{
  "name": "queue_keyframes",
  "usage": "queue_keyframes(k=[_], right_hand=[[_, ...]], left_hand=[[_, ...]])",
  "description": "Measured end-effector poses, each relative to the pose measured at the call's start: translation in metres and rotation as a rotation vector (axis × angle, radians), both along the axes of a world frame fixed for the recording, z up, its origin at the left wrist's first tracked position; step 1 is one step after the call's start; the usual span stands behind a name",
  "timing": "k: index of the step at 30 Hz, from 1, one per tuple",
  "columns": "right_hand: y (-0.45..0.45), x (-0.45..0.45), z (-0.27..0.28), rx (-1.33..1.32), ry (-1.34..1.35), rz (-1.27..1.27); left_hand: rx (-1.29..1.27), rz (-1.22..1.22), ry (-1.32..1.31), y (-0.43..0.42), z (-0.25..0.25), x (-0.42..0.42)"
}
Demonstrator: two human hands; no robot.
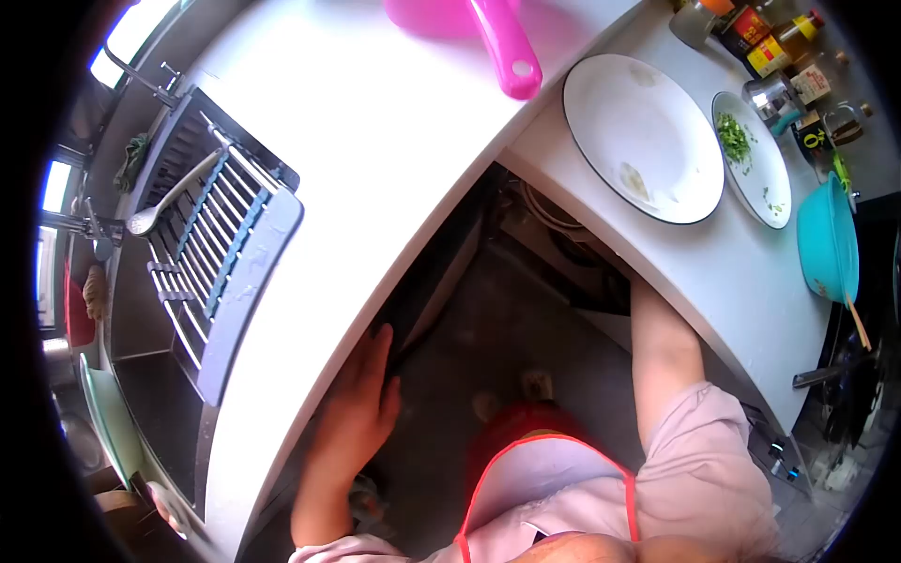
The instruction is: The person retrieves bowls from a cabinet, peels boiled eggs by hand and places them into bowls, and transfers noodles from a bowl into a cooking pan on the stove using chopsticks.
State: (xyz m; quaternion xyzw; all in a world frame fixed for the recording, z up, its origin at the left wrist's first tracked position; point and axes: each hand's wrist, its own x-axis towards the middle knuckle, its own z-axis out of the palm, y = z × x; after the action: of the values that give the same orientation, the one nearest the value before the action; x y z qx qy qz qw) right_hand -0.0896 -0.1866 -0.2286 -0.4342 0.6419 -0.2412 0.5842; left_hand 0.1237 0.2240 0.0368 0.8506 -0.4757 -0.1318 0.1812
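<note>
Base: Hands?

Remote: Well apart. Left hand (361,403) flat, fingers extended, nothing in its grasp that I can see; beside the edge of the left-side counter (314,310). Contact unclear. Right forearm (666,338) runs under the right-side countertop (751,314); the hand beyond it is hidden, so I cannot tell whether it grips anything.

Base: Nearest thing to it?

Remote: Round-rimmed cookware (552,208), dim, low in the recess ahead of that forearm. Touching or not, I can't say.

Base: Risks?

Remote: Mainly the blind reach. I'd judge a hidden edge could catch the knuckles, or stacked pieces could slip if one were tugged. The large plate (648,103) lies above and forward of the right forearm, near the counter's edge; a hard knock from below might shift it. Chopsticks (858,324) jut from the turquoise bowl (828,239), outward of that arm; a wide-swung sleeve (718,427) could snag them.
</note>
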Motion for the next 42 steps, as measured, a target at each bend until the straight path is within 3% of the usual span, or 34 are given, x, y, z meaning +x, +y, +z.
queue_keyframes(k=[3, 6, 10, 12, 14, 17, 20, 24, 30, 35, 42], right_hand=[[0.011, 0.001, 0.014, 0.032, -0.008, 0.007], [0.021, 0.0, 0.03, 0.066, -0.014, 0.014], [0.039, -0.002, 0.048, 0.126, -0.036, 0.031], [0.05, -0.006, 0.054, 0.154, -0.047, 0.034], [0.06, -0.01, 0.058, 0.186, -0.065, 0.048], [0.073, -0.017, 0.064, 0.24, -0.095, 0.069], [0.084, -0.019, 0.067, 0.289, -0.114, 0.088], [0.1, -0.019, 0.068, 0.368, -0.154, 0.132], [0.113, -0.021, 0.071, 0.467, -0.2, 0.18], [0.118, -0.026, 0.079, 0.51, -0.239, 0.195], [0.134, -0.04, 0.1, 0.5, -0.241, 0.196]], left_hand=[[-0.023, 0.03, -0.087, -0.001, 0.006, -0.011], [-0.333, 0.015, -0.112, -0.003, 0.004, -0.031], [-0.455, -0.172, 0.268, -0.046, -0.022, -0.064], [-0.411, -0.155, 0.465, -0.077, -0.067, -0.078], [-0.207, -0.045, 0.842, -0.104, -0.13, -0.094], [-0.02, -0.124, 0.847, -0.153, -0.197, -0.103], [0.124, -0.219, 0.863, -0.202, -0.305, -0.117], [0.225, -0.226, 0.784, -0.281, -0.351, -0.121], [0.332, -0.225, 0.727, -0.333, -0.374, -0.136], [0.364, -0.218, 0.804, -0.329, -0.377, -0.145], [0.311, -0.125, 1.098, -0.277, -0.332, -0.144]])
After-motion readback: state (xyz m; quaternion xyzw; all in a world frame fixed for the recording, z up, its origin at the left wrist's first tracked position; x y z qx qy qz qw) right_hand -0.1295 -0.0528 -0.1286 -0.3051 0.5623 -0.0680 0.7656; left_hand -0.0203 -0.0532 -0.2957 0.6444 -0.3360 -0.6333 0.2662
